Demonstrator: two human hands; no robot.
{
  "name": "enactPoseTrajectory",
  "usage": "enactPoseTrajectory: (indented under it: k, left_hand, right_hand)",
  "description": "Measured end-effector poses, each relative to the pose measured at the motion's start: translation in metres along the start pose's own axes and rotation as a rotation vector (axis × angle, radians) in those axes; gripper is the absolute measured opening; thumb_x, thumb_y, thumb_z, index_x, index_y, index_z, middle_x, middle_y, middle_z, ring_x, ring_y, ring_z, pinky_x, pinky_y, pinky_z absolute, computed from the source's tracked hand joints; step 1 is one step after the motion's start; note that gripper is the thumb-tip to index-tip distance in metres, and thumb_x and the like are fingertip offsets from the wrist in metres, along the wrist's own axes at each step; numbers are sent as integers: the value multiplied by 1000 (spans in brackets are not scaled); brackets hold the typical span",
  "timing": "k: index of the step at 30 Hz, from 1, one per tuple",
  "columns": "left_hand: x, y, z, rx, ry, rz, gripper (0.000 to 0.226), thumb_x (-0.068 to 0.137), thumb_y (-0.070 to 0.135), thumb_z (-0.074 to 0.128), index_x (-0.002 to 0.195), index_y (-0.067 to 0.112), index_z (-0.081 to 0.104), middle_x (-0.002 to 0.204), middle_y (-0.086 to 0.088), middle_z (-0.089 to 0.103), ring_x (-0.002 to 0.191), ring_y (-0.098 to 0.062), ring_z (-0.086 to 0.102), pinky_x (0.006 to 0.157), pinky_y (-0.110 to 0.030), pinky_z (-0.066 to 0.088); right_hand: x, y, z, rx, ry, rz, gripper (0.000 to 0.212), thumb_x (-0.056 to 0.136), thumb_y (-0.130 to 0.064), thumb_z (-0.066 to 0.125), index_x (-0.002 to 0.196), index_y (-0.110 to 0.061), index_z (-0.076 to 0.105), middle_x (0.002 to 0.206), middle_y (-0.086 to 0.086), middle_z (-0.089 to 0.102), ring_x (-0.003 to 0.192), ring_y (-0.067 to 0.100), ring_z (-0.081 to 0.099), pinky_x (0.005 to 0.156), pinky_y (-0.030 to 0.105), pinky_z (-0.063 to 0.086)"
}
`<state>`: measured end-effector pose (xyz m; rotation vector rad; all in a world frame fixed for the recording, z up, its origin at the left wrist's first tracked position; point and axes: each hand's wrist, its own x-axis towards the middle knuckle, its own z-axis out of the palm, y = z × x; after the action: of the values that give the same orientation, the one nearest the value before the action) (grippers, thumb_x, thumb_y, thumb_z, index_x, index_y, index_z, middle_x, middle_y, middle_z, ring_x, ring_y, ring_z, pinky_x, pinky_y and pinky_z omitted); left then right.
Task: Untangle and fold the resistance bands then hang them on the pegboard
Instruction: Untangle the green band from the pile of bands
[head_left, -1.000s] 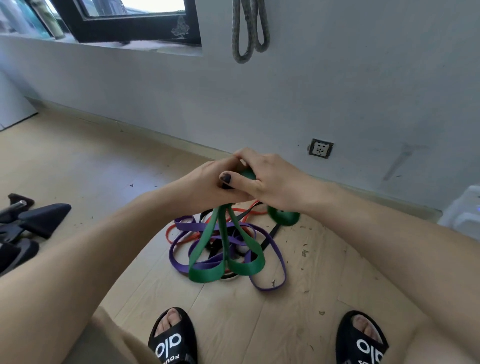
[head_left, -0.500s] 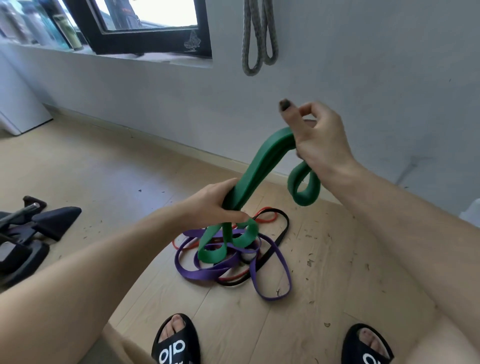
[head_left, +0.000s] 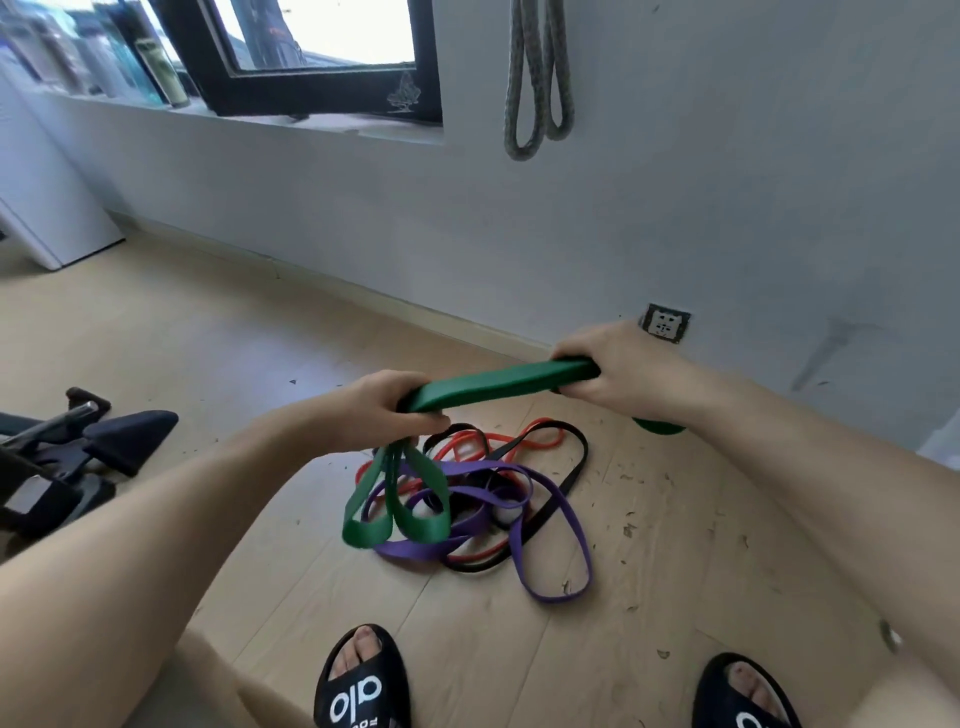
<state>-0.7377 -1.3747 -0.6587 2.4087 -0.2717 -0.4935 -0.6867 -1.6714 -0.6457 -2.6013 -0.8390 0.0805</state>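
Currently, green band (head_left: 498, 387) stretched flat between left hand (head_left: 387, 410) and right hand (head_left: 618, 371), both clenched around it, loops dangling over tangled purple band (head_left: 550, 561), red band (head_left: 540, 441), black band (head_left: 571, 473) on floor (head_left: 208, 338).

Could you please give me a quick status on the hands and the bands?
Left hand and right hand each grip the green band, stretched between them. Purple band, red, black: tangled on floor. Nothing blocking.

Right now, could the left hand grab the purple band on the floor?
Probably not at once: the left hand grips the green band, as does the right hand. The purple band lies uncovered below, tangled with red and black bands.
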Motion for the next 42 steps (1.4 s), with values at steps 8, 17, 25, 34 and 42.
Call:
enactPoseTrajectory:
  k: [8, 17, 25, 34, 42]
  left_hand:
    - [-38, -42, -8, 273, 19, -12, 22, 87, 21, 71, 81, 23, 51, 70, 5, 52, 59, -6, 46, 58, -25, 38]
    - [-101, -109, -41, 133, 21, -247, 12, 103, 22, 55, 92, 21, 59, 71, 3, 67, 63, -6, 66, 62, -22, 48]
    - [-166, -188, -66, -165, 76, -428, 29, 100, 34, 64, 102, 5, 68, 71, 1, 60, 64, -13, 54, 62, -26, 46]
    - [-201, -270, -47, -108, 115, -526, 19, 97, 53, 61, 103, 37, 69, 77, 1, 70, 68, -13, 60, 68, -33, 48]
    - [-200, -341, -2, -164, 201, -715, 25, 97, 60, 56, 98, 38, 69, 77, 0, 70, 64, -13, 57, 61, -29, 42]
  right_hand:
    - [9, -19, 18, 11, -159, 43, 16, 96, -44, 65, 100, -29, 71, 83, -10, 67, 77, 10, 62, 62, 27, 45]
    - [51, -73, 56, -133, -305, -161, 18, 102, -34, 56, 107, -31, 39, 86, -4, 59, 75, 19, 59, 63, 36, 50]
    - [109, -130, 102, -118, -437, -274, 12, 101, -21, 54, 100, -31, 48, 86, -5, 62, 73, 15, 60, 65, 37, 50]
    - [155, -165, 185, -279, -564, -291, 9, 102, -24, 54, 105, -16, 58, 96, 4, 58, 89, 26, 56, 82, 45, 48]
    - [219, -171, 272, -277, -570, -369, 17, 102, -28, 57, 110, -14, 54, 95, 0, 49, 89, 25, 52, 73, 36, 37]
